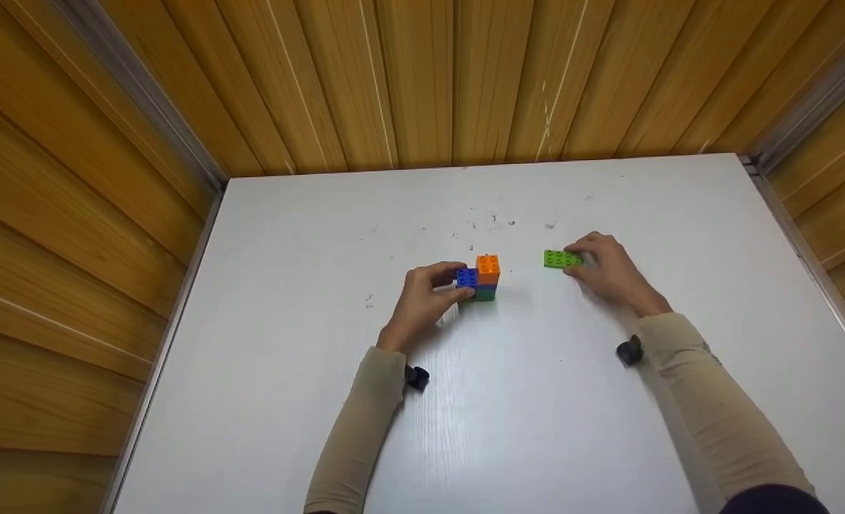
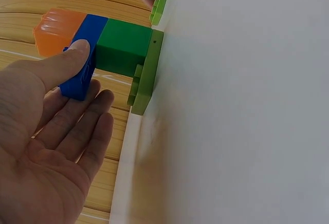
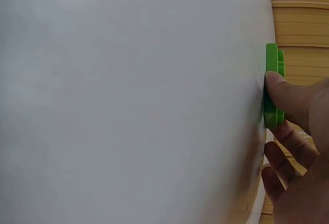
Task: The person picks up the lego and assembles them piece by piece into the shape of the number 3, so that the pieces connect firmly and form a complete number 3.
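My left hand [image 1: 422, 294] pinches a blue building brick [image 1: 467, 277] between thumb and fingers. That brick is part of a stack: an orange brick [image 2: 59, 31] on top, the blue one below it, then a dark green brick [image 2: 123, 47], and a flat light green brick [image 2: 147, 75] at the bottom on the table. The blue brick juts out to the left of the orange one. Off to the right, my right hand [image 1: 609, 271] grips the right end of a separate flat light green brick [image 1: 559, 259], which lies at the table surface with its studs up.
A white table [image 1: 522, 400] spreads under both hands, with small dark marks [image 1: 494, 218] behind the stack. Wood-patterned panels [image 1: 422, 78] stand at the back and both sides. Each wrist carries a small black camera [image 1: 630, 350].
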{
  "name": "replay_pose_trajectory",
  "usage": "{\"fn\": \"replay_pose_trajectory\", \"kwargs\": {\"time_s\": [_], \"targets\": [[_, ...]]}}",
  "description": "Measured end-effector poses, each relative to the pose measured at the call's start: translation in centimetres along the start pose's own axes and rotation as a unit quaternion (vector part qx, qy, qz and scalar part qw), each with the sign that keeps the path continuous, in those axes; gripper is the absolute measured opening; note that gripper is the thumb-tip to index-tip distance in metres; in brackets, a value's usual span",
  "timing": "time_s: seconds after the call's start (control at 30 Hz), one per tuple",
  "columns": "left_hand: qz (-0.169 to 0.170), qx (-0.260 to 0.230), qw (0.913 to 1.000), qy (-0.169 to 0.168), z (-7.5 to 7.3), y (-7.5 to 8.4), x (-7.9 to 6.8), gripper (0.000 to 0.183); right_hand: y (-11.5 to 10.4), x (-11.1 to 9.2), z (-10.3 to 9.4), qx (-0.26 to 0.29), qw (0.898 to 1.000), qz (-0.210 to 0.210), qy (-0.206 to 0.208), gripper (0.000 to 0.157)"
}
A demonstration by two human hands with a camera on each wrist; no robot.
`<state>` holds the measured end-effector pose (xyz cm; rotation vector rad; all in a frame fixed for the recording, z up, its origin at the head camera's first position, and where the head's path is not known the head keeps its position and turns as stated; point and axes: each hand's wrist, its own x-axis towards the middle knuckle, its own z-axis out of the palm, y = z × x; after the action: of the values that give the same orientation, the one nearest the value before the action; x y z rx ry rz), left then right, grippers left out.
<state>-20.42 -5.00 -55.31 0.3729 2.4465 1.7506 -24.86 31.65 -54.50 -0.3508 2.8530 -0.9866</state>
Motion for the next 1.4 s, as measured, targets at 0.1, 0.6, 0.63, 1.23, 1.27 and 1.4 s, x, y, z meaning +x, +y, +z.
{"fn": "replay_pose_trajectory", "kwargs": {"time_s": [0.1, 0.6, 0.63, 1.23, 1.27, 1.4], "targets": [[0.002, -0.002, 1.0, 0.0, 0.0, -0.1, 0.0, 0.044, 0.0, 0.0, -0.1, 0.005, 1.0, 0.001, -0.002, 0.04], [0.005, 0.005, 1.0, 0.0, -0.1, 0.1, 0.0, 0.045, -2.3, 0.3, -0.8, 0.063, 0.997, -0.025, 0.022, 0.037], [0.005, 0.006, 1.0, 0.0, -0.1, 0.1, 0.0, 0.045, -2.6, 0.3, -0.8, 0.064, 0.997, -0.03, 0.026, 0.037], [0.005, 0.003, 1.0, -0.004, 0.0, 0.3, 0.0, 0.045, -6.6, 0.3, -1.4, 0.073, 0.995, -0.055, 0.046, 0.038], [0.006, 0.003, 1.0, -0.003, 0.0, 0.3, 0.0, 0.045, -6.8, 0.2, -1.5, 0.073, 0.995, -0.053, 0.044, 0.038], [-0.001, -0.001, 1.0, -0.001, 0.0, 0.3, -0.1, 0.045, -7.9, 0.0, -1.7, 0.075, 0.995, -0.045, 0.037, 0.037]]}}
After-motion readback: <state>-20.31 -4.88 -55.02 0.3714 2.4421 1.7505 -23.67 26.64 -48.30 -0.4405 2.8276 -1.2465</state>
